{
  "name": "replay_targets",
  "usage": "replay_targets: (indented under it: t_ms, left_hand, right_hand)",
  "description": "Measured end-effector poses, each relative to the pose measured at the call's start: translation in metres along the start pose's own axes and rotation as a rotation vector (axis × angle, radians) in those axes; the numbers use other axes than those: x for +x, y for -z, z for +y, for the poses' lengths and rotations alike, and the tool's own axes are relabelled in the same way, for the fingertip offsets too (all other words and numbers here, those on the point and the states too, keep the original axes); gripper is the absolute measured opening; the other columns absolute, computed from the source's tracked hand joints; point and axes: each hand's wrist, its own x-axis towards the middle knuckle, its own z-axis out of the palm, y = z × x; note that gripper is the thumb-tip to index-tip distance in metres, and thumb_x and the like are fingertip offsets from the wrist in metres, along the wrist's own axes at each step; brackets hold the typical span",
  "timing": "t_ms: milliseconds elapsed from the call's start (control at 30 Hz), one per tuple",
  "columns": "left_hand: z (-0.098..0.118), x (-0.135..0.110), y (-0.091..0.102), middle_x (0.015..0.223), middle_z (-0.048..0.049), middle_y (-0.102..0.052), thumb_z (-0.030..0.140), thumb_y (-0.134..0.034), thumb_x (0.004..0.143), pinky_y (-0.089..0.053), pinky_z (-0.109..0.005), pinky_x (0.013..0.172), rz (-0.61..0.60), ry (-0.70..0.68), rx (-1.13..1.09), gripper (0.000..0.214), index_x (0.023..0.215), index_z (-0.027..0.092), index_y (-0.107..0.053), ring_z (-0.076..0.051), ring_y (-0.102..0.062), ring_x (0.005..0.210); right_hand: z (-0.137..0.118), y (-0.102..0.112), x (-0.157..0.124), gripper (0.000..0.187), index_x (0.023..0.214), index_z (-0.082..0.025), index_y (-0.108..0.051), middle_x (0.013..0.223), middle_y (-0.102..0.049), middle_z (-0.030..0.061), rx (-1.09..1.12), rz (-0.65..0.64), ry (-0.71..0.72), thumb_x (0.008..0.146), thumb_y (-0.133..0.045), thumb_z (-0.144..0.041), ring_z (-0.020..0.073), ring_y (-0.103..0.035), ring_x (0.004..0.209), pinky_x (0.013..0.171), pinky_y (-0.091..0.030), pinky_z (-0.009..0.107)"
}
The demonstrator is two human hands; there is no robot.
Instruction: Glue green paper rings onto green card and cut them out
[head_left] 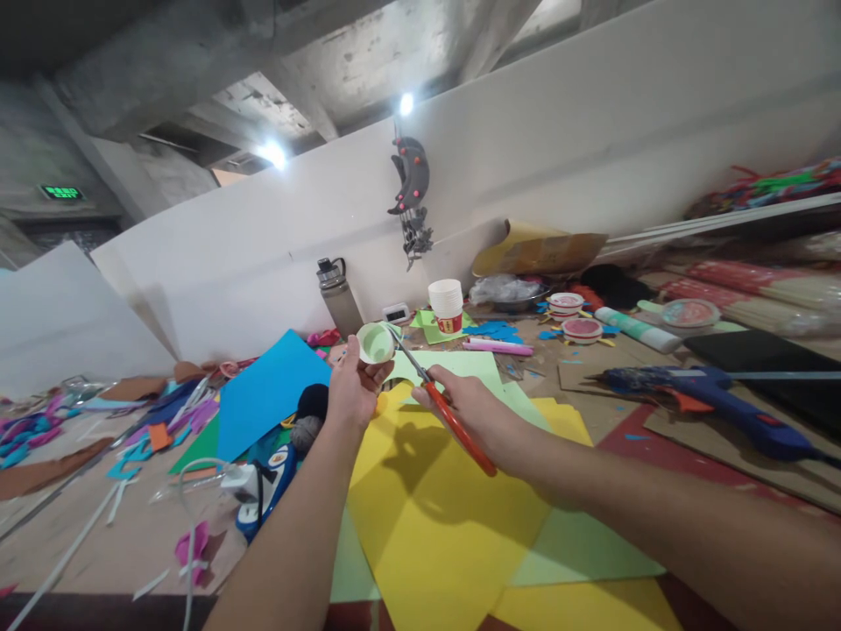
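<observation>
My left hand (356, 379) grips a small paper cup (376, 343), its mouth tilted toward me and its inside looking pale green. In my right hand (463, 405) is a pair of scissors (453, 421) with red-orange handles. The scissor blades point up and left, reaching the cup's right rim; whether they are cutting into it is too small to tell. Beneath both hands lie yellow paper sheets (420, 526) over light green paper (578, 548), with the hands' shadows falling on the yellow.
A stack of paper cups (445, 302) stands behind my hands, near a grey bottle (338, 298). To the right lies a blue glue gun (716, 394). Blue card (269, 394), a power strip (272, 491) with a white cable and coloured scraps lie on the left.
</observation>
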Motion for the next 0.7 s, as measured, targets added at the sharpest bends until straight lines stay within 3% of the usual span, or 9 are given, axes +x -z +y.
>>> replay_targets:
  t_ms: [100,367,700]
  left_hand:
    - [-0.002,-0.001,0.000,0.082,-0.0059,-0.072,0.035,-0.070,0.078,-0.059,-0.026,0.064,-0.051,-0.013,0.020,0.027,0.095,0.015,-0.065,-0.017,-0.071,0.072]
    - [0.007,-0.001,0.000,0.076,-0.0038,-0.069,0.028,-0.069,0.078,-0.053,-0.019,0.050,0.081,-0.028,0.123,0.020,0.093,0.015,-0.062,-0.015,-0.069,0.061]
    - [0.010,0.000,0.000,0.076,-0.0020,-0.066,0.023,-0.068,0.078,-0.055,-0.020,0.056,0.180,-0.106,0.150,0.010,0.080,0.014,-0.063,-0.010,-0.065,0.062]
  right_hand:
    - [-0.002,0.003,-0.002,0.034,0.089,-0.025,-0.050,0.062,-0.054,-0.0038,0.012,-0.037,0.025,0.087,-0.045,-0.058,0.0138,-0.047,0.057,0.056,-0.036,0.025]
    - [-0.007,0.010,-0.004,0.031,0.085,-0.024,-0.045,0.067,-0.052,-0.0051,0.088,-0.133,0.051,0.085,-0.051,-0.054,0.0122,-0.045,0.060,0.057,-0.038,0.024]
    - [-0.007,0.010,-0.004,0.032,0.081,-0.024,-0.042,0.055,-0.046,-0.0081,0.078,-0.174,0.026,0.086,-0.050,-0.055,0.0088,-0.041,0.048,0.048,-0.031,0.021]
